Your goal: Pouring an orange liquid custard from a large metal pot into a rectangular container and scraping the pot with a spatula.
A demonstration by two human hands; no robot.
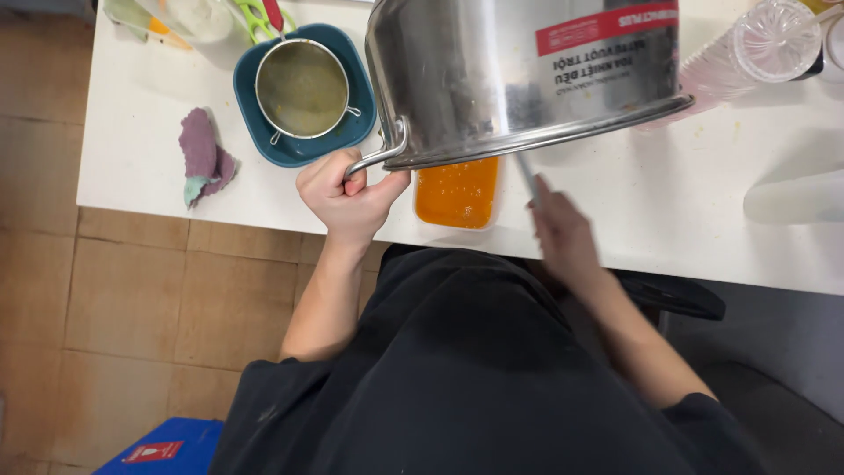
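Observation:
My left hand (345, 195) grips the side handle of a large steel pot (519, 75), which is tilted up above the white table (141, 141). Under the pot's rim sits a clear rectangular container (457, 193) filled with orange liquid. My right hand (559, 230), blurred, holds a thin grey utensil (527, 180) whose upper end reaches under the pot's rim. The pot hides most of the container's far end.
A metal strainer (302, 88) rests in a blue square bowl (264, 132). A purple cloth (204, 157) lies to the left. A clear plastic bottle (756, 48) lies at the right, a pale object (796, 198) below it. A blue box (163, 447) stands on the tiled floor.

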